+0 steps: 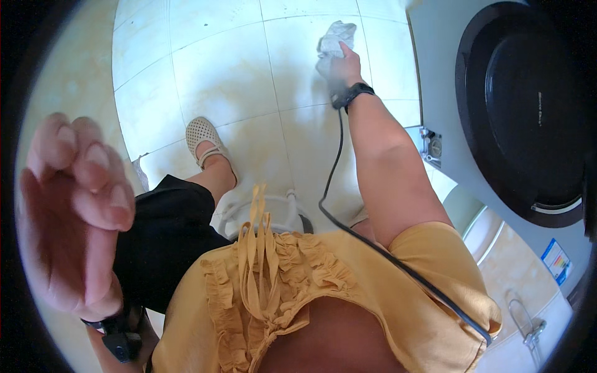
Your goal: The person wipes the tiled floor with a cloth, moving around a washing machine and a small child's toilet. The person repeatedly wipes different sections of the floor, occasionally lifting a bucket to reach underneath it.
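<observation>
Black door (pixel 522 124) and striped label (pixel 556 261) crowd the right; far right hand (pixel 345 67) clutches pale cloth (pixel 337 37), near left hand (pixel 74 211) curls loosely.

And you're in a home, it seems, a laundry corner or bathroom: pale floor tiles (pixel 217 74) below you, a round-doored washer (pixel 528 118) on your right, a tap (pixel 533 336) that side too, a house clog (pixel 204 135) on your foot!

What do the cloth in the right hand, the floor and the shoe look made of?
Cloth: probably soft, matte fabric, from its crumpled folds; the weave is too small to tell.
Floor: likely glazed tile, given the joint lines and glossy glare.
Shoe: perhaps moulded foam or rubber, dull, going by its regular holes.
</observation>
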Motion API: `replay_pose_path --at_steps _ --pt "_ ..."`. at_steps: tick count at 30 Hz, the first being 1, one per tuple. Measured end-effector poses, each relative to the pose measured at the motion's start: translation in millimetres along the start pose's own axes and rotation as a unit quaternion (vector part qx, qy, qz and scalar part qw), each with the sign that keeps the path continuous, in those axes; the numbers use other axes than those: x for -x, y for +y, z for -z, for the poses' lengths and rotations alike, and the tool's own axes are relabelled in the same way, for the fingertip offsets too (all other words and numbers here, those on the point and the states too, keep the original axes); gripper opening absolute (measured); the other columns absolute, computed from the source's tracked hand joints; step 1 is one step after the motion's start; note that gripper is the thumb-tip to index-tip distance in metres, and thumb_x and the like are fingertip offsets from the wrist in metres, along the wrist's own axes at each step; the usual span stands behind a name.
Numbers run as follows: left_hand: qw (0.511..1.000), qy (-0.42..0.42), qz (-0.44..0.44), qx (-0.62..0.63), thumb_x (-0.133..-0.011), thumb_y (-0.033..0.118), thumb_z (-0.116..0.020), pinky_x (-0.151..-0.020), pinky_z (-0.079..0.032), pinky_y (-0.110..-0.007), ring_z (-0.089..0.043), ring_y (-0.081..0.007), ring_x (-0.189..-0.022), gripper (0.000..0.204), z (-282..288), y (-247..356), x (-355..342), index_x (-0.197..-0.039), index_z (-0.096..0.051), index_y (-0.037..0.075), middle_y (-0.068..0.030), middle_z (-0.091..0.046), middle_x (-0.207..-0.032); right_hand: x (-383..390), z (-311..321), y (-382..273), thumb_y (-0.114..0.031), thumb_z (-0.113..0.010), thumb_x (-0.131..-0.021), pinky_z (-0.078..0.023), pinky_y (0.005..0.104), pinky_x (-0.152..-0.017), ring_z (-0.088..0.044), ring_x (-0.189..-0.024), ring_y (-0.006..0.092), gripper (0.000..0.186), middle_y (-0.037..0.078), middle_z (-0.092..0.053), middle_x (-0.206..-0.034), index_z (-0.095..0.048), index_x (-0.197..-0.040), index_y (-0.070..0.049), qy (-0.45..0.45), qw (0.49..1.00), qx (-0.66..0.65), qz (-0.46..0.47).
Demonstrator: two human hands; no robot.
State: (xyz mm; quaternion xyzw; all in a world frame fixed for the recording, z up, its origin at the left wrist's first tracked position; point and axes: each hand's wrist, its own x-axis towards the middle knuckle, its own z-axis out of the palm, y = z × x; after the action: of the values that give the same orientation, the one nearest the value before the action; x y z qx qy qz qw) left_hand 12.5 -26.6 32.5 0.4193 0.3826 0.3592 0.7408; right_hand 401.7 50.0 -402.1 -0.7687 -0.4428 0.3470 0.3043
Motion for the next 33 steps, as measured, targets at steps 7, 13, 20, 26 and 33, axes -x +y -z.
replay_pose_path --at_steps 7,13,20,26,33 --pt "0.998 0.043 -0.024 0.039 -0.103 0.027 -0.059 -0.067 -0.046 -0.024 -0.051 -0.0158 -0.077 0.024 -16 -2 7 -0.106 -0.049 0.005 -0.0065 -0.049 -0.094 80 48 -11 -0.004 -0.061 -0.090 -0.036 0.0406 -0.115 -0.047 -0.133 0.0324 0.066 0.023 -0.045 -0.146 -0.037 -0.152 0.002 0.217 0.940 -0.253 0.076" --pt "0.994 0.002 0.080 0.079 -0.098 0.022 -0.063 -0.066 -0.043 -0.027 -0.048 -0.0180 -0.073 0.025 3 15 14 -0.102 -0.047 0.005 -0.0074 -0.046 -0.092 247 6 61 -0.019 -0.076 -0.081 -0.034 0.0477 -0.113 -0.041 -0.128 0.0447 0.093 0.031 -0.038 -0.140 -0.025 -0.156 0.004 0.086 0.990 0.055 -0.095" --pt "0.999 0.017 0.024 0.027 -0.096 0.020 -0.063 -0.066 -0.042 -0.027 -0.047 -0.0179 -0.075 0.024 40 15 14 -0.102 -0.046 0.005 -0.0070 -0.044 -0.092 206 -57 66 -0.014 -0.070 -0.084 -0.036 0.0494 -0.110 -0.043 -0.124 0.0490 0.085 0.034 -0.044 -0.131 -0.026 -0.154 0.006 0.078 0.983 0.165 -0.032" --pt "1.000 0.011 0.009 0.011 -0.097 0.020 -0.062 -0.067 -0.043 -0.027 -0.049 -0.0181 -0.076 0.023 28 14 20 -0.103 -0.046 0.005 -0.0069 -0.045 -0.093 41 -23 -40 -0.017 -0.065 -0.084 -0.055 0.0433 -0.092 -0.070 -0.102 0.0390 0.044 0.024 -0.074 -0.102 -0.066 -0.125 0.001 0.095 0.986 0.137 -0.017" --pt "1.000 -0.010 -0.009 -0.003 -0.098 0.021 -0.061 -0.068 -0.045 -0.027 -0.050 -0.0182 -0.076 0.022 35 10 23 -0.104 -0.047 0.005 -0.0069 -0.046 -0.095 119 13 -55 -0.011 -0.068 -0.081 -0.040 0.0453 -0.111 -0.049 -0.123 0.0426 0.068 0.025 -0.053 -0.127 -0.049 -0.146 -0.008 0.071 0.966 0.092 0.232"
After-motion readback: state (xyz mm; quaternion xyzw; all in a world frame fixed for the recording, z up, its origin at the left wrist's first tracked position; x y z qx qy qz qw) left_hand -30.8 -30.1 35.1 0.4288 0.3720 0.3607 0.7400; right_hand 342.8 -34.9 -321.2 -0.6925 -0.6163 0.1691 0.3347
